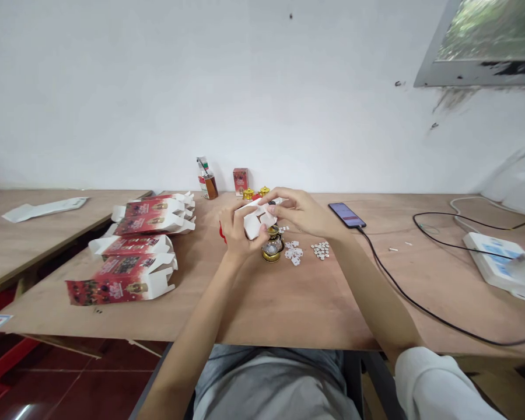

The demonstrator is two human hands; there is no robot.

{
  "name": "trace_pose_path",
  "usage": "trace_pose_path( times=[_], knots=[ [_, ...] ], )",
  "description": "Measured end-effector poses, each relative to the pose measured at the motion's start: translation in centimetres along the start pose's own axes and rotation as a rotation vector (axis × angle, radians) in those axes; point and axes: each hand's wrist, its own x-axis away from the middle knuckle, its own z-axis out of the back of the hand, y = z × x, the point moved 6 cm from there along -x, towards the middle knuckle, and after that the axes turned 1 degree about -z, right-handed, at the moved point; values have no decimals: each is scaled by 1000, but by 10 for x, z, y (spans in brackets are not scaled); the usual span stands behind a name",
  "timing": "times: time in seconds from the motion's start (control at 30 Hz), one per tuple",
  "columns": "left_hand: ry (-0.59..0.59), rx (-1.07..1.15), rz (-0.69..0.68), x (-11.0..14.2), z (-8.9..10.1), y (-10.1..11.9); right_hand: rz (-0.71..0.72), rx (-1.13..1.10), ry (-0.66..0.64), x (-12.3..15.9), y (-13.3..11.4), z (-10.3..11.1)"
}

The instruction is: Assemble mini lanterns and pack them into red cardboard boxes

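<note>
A small cardboard box (pixel 254 226), its white end turned towards me, is held up above the middle of the table. My left hand (pixel 240 238) is closed around its left side, thumb at the lower edge; a bit of red shows beside the fingers. My right hand (pixel 305 213) is closed on the right side, with fingertips at the white flaps. A small dark thing shows by those fingertips, too small to name. Just below the box stand small gold metal pots, the front one (pixel 271 251) with a silvery bowl-like top. The hands partly cover the gold things behind.
Red printed boxes (pixel 125 271) with open white flaps lie in rows at left. White tabs (pixel 294 254) and round discs (pixel 321 251) lie right of the pots. Behind are a bottle (pixel 209 185) and an upright red box (pixel 240 181); rightward, a cabled phone (pixel 347 215) and power strip (pixel 503 262).
</note>
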Motion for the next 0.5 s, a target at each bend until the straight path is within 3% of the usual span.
trace_pose_path(
  times=[0.27, 0.5],
  knots=[
    [58, -8, -97, 1, 0, 6, -144, -3, 43, 1, 0, -3],
    [121, 18, -188, -1, 5, 14, -120, 93, 104, 1, 4, -3]
  ],
)
